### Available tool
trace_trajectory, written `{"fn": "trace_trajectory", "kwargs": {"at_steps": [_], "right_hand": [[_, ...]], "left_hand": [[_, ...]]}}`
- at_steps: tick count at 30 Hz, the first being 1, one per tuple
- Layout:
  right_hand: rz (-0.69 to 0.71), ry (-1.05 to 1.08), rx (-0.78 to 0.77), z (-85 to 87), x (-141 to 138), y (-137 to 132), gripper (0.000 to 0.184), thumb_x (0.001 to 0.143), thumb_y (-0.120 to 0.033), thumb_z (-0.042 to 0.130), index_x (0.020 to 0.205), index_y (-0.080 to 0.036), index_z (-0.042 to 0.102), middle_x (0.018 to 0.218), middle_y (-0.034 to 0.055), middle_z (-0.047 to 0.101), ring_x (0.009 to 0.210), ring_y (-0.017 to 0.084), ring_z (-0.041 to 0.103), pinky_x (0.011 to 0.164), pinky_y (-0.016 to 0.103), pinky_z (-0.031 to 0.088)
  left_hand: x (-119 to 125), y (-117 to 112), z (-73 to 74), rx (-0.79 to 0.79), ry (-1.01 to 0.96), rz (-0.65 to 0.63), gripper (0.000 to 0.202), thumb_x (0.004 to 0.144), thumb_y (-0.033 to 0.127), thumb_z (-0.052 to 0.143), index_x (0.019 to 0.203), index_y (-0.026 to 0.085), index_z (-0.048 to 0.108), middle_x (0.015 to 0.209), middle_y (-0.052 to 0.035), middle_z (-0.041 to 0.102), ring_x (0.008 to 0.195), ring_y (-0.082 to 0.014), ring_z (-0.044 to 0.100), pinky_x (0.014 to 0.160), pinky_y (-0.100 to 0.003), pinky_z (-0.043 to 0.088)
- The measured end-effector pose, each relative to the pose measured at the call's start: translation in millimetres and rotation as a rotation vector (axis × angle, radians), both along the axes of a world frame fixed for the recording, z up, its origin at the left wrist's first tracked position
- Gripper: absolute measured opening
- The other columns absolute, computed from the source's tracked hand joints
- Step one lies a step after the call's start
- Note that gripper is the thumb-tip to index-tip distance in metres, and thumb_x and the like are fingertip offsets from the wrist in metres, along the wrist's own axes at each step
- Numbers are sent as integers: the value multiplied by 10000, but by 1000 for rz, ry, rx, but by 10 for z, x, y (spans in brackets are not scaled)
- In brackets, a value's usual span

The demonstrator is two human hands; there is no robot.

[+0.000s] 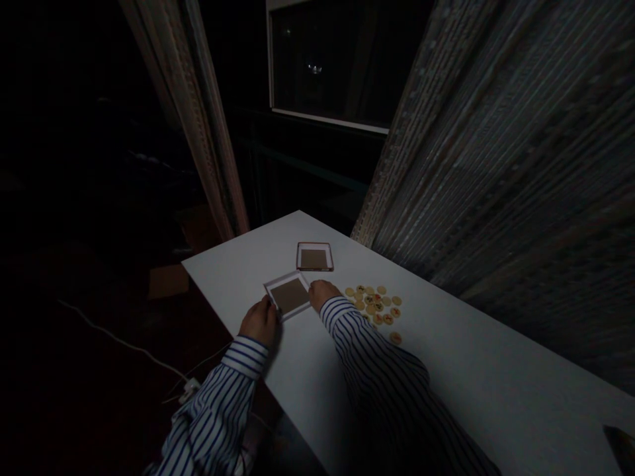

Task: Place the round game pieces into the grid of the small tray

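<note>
A shallow white open box (282, 279) with a brown inside bottom is on the table between my hands. My left hand (260, 322) closes on its near left corner, thumb along the side. At the right side of the same box is my right hand (323, 293), its fingers closed against the edge. Just beyond stands a second shallow tray (315, 243) with a reddish-brown rim, which neither hand touches. Several round xiangqi pieces (379, 307), cream with red or dark characters, lie loosely to the right of my right hand. My right forearm hides some of them.
The white table (476, 357) reaches far to the right, with its left edge close to my left hand. A dark object (620, 446) shows at the lower right. A cable with a white plug (190, 386) hangs left of the table. Curtains (446, 178) border the window behind.
</note>
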State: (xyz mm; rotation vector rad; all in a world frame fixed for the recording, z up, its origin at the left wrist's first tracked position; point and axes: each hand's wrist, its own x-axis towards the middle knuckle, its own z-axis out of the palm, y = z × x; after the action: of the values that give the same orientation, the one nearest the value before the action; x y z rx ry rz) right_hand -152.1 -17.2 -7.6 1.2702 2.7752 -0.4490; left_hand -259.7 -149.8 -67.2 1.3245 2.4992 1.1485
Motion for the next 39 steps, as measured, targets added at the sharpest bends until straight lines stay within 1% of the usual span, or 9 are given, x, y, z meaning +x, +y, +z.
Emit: {"fn": "trace_trajectory", "kwargs": {"at_steps": [3, 7, 9, 11, 15, 20, 24, 30, 39], "right_hand": [[-7, -1, -24, 24, 5, -16, 284, 827, -178, 427, 960, -147, 676, 1006, 140, 679, 936, 227, 628, 768, 302, 457], [-23, 21, -43, 53, 35, -45, 278, 821, -165, 440, 965, -153, 677, 1009, 142, 680, 952, 227, 625, 786, 301, 450], [-27, 45, -49, 61, 51, -55, 274, 820, -163, 444, 962, -155, 678, 1006, 142, 681, 960, 229, 623, 798, 302, 444], [-32, 74, -55, 67, 66, -62, 270, 816, -161, 448, 955, -160, 680, 1006, 139, 682, 968, 232, 619, 809, 306, 438], [-48, 156, -64, 91, 107, -74, 283, 816, -164, 441, 972, -188, 676, 1022, 108, 681, 987, 224, 607, 827, 299, 429], [-72, 288, -76, 128, 187, -83, 273, 794, -161, 464, 971, -203, 668, 979, 62, 693, 957, 197, 613, 820, 272, 430], [-68, 415, -101, 148, 263, -89, 242, 766, -159, 511, 958, -196, 653, 907, 37, 696, 873, 169, 627, 778, 254, 448], [-55, 597, -167, 195, 400, -125, 198, 746, -152, 543, 926, -186, 617, 867, 25, 676, 718, 125, 626, 698, 247, 480], [-45, 782, -270, 174, 661, -162, 200, 695, -118, 558, 881, -192, 556, 829, 8, 644, 693, 113, 625, 682, 268, 506]], "left_hand": [[6, -8, 31, -44, 8, 0, 386, 830, 268, 341, 1104, 110, 562, 1033, -144, 670, 997, -234, 610, 859, -352, 469], [1, -51, 83, -16, -1, -13, 388, 822, 263, 348, 1114, 125, 562, 987, -126, 687, 939, -231, 636, 808, -334, 497], [-6, -75, 86, 24, -28, -14, 381, 820, 267, 365, 1117, 139, 565, 985, -114, 690, 934, -234, 640, 803, -337, 502], [-15, -92, 68, 69, -86, 18, 390, 813, 270, 396, 1146, 137, 549, 1043, -117, 674, 979, -239, 625, 836, -348, 494], [-38, -95, 7, 188, -289, 65, 462, 792, 235, 456, 1243, 138, 464, 1169, -127, 614, 1008, -226, 615, 898, -364, 472], [-22, -69, 1, 371, -440, 78, 472, 779, 241, 497, 1238, 145, 445, 1213, -147, 575, 956, -221, 633, 865, -382, 495], [29, -64, 70, 457, -485, 115, 461, 775, 261, 508, 1216, 137, 455, 1188, -163, 578, 947, -231, 634, 865, -416, 493], [74, -62, 190, 577, -551, 60, 420, 738, 274, 548, 1128, 119, 511, 1065, -149, 639, 992, -222, 617, 895, -393, 481], [170, -24, 367, 589, -685, 28, 410, 620, 283, 626, 991, 122, 557, 1021, -145, 659, 948, -244, 635, 876, -408, 494]]}}
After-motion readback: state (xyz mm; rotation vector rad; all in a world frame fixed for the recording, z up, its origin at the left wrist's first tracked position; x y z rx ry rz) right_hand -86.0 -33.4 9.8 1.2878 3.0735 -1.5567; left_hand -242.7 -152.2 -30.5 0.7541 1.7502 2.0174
